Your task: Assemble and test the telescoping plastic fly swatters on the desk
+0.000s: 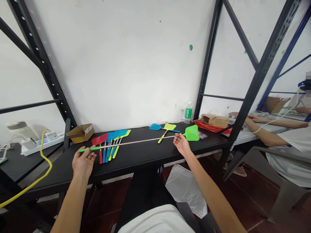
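- Broadly, a white wall stands behind a black table, framed by dark metal shelving uprights.
- Both bare forearms reach forward from the bottom of the view, spread wide apart over the table's front edge.
- A long fly swatter lies level across both hands, above the tabletop, its steel shaft running left to right.
- The left hand is closed around the swatter's green handle, palm turned up, fingers curling over it.
- The right hand pinches the shaft just below the green mesh head; the fingertips partly hide the join.
- Just behind the shaft lies a row of red, blue and lime swatters, overlapping so that their shafts are hard to separate.
- Two more swatters lie further back.
- Beside the green head, a small blurred patch on the table cannot be made out.
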`<state>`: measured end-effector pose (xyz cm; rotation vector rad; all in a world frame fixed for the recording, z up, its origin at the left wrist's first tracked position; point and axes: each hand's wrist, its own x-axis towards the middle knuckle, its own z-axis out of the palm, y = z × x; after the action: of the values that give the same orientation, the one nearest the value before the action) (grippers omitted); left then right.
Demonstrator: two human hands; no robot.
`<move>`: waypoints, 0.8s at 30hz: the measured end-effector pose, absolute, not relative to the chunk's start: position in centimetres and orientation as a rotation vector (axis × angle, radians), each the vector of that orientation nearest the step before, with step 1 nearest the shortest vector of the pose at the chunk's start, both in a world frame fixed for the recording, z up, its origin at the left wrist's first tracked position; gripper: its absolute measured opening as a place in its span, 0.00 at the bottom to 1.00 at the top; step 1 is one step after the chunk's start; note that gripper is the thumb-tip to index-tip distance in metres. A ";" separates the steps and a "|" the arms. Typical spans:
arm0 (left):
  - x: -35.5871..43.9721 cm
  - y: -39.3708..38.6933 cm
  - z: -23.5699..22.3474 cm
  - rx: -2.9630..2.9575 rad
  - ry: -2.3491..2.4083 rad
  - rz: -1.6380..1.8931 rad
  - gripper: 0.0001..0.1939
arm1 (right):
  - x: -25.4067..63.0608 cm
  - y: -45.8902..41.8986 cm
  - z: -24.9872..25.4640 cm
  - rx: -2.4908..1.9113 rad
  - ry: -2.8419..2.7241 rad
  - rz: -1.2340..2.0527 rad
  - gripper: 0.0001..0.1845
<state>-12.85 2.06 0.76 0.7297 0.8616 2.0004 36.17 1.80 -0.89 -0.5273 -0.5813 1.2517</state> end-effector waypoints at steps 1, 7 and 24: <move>-12.9 2.1 0.7 0.727 0.868 2.011 0.15 | 36.2 1.8 -0.9 -0.525 -0.580 1.250 0.07; -13.1 2.1 0.8 0.662 0.870 2.021 0.12 | 36.1 1.5 -0.7 -0.512 -0.564 1.249 0.07; -13.0 2.4 0.7 0.635 0.864 2.053 0.07 | 36.4 1.2 -0.5 -0.389 -0.534 1.298 0.14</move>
<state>-13.04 2.36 0.74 0.6350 0.8642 2.0530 36.44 1.16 -0.47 -0.3886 -0.5343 1.2981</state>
